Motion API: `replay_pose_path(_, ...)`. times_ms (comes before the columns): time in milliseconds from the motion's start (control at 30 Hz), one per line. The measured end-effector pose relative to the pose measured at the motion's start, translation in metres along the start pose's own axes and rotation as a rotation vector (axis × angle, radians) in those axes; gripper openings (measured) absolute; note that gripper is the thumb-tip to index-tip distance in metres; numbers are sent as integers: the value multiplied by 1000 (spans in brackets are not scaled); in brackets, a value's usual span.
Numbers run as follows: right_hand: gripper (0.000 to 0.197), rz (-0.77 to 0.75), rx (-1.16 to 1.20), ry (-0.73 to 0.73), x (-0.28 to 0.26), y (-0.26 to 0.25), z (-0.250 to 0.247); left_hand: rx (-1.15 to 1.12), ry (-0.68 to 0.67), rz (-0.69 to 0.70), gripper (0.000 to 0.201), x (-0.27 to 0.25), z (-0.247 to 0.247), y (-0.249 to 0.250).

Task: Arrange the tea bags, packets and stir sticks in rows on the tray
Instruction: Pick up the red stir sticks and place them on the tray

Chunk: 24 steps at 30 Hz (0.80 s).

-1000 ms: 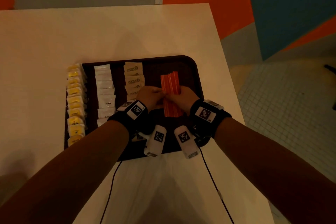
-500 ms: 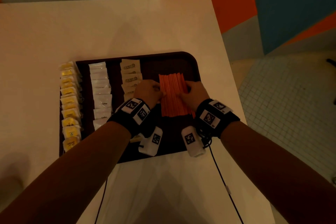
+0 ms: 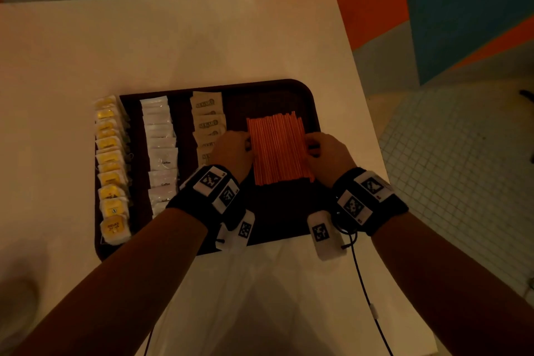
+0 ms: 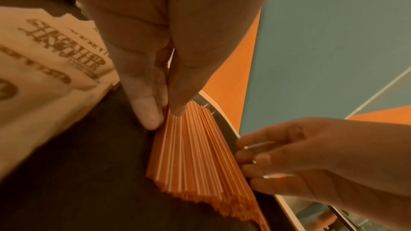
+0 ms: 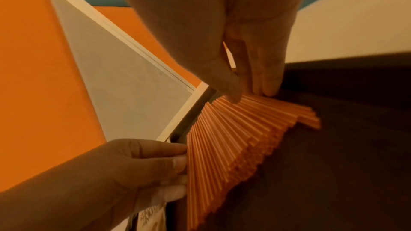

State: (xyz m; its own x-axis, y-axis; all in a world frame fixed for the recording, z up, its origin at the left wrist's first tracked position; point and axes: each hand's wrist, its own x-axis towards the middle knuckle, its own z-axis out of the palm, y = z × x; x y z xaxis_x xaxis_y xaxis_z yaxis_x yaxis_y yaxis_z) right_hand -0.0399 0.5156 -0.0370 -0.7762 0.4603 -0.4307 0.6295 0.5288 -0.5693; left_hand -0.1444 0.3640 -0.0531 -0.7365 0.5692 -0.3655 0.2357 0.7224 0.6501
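Nearest the person, both wrists wore black bands [image 3: 215, 196] carrying white blocks printed with square black-and-white code marks, and a thin cable [image 3: 361, 283] trailed from the right one over the white table [image 3: 173, 46].

Just beyond, the left hand [image 3: 232, 153] and right hand [image 3: 328, 154] flanked the orange sticks [image 3: 277, 147], which lay flat side by side on the right part of the dark tray [image 3: 306, 95]. The left fingers [image 4: 146, 104] were straight and pressed together, their tips against the left edge of the sticks [image 4: 195, 150]. The right fingers [image 5: 265, 76] were likewise straight and close together, with thumb and fingertips touching the right edge of the sticks [image 5: 233, 138].

Left of the hands ran a column of tan packets [image 3: 208, 118], overlapping, with brown lettering I read as "SUGAR"; the left hand hid its near end. Further left stood a column of white packets [image 3: 160, 147], some marked "Coffee". At the tray's left edge ran a column of yellow tea bags [image 3: 111, 170], the nearer ones bearing "TEA".

Beyond the table were orange, grey and teal wall panels [image 3: 462, 9], and a tiled floor [image 3: 462, 167] to the right.
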Motion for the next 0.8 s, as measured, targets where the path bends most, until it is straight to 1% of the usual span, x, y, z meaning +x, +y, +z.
replay_pose_path(100, 24, -8, -52, 18, -7, 3, -5, 1, 22, 39, 20, -1, -2, 0)
replay_pose_path(133, 22, -26, -66, -17, -10, 3, -8, -3, 26, 50, 20, -1, -2, -1)
replay_pose_path(233, 23, -112, -146, -255, -18, -3, -10, -13, 44, 45, 20, 0, -4, -3)
replay_pose_path(267, 24, -131, -161, -301, -19, -4, -8, -14, 53, 43, 20, 1, -3, -3)
replay_pose_path(300, 25, -138, -165, -316, -19, -4, -6, -12, 59, 43, 20, 0, -4, -3)
replay_pose_path(400, 29, -126, -145, -284, -18, -5, -2, 16, 67, 50, 21, 0, -3, -4)
replay_pose_path(500, 27, -136, -104, -269, -23, -4, -2, 51, 48, 29, 22, -4, -4, -6)
replay_pose_path(567, 25, -160, -66, -244, -31, -1, -2, 65, 32, 41, 23, -15, -10, -3)
replay_pose_path(667, 24, -198, 11, -207, -49, 12, 4, 7, 4, 134, 27, -54, -25, 0)
replay_pose_path(733, 20, -232, 29, -184, -67, 21, 12, -31, -46, 143, 28, -88, -35, -9)
replay_pose_path(800, 17, -285, 31, -152, -87, 32, 24, -11, -45, 144, 24, -122, -42, -31)
